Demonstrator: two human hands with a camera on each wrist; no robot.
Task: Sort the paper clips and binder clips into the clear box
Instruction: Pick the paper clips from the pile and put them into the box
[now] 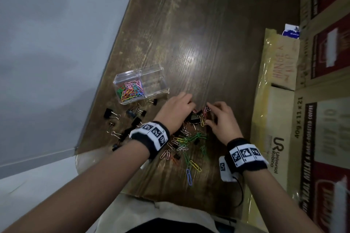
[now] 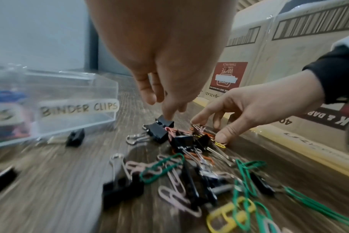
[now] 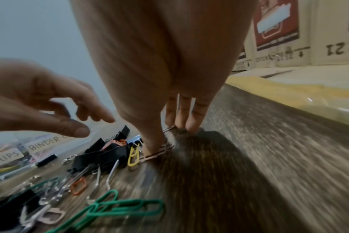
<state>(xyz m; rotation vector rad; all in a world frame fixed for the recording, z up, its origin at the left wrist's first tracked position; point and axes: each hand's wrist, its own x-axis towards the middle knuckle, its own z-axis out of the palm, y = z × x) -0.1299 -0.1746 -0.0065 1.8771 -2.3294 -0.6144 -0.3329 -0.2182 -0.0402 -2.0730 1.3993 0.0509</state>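
Note:
The clear box (image 1: 151,73) stands at the table's left edge. Its left compartment holds coloured paper clips (image 1: 131,90); the one labelled BINDER CLIPS (image 2: 78,108) shows nothing inside. A mixed pile of paper clips (image 1: 186,143) and black binder clips (image 2: 182,142) lies between my hands. My left hand (image 1: 191,104) points its fingers down, and one fingertip touches a black binder clip (image 2: 163,122); it holds nothing. My right hand (image 1: 208,115) pinches pink paper clips (image 3: 159,151) against the table between thumb and fingers.
More black binder clips (image 1: 132,117) lie scattered in front of the box, near the table's left edge (image 1: 98,100). Cardboard cartons (image 1: 303,119) wall off the right side, close to my right hand. The far half of the wooden table (image 1: 198,24) is bare.

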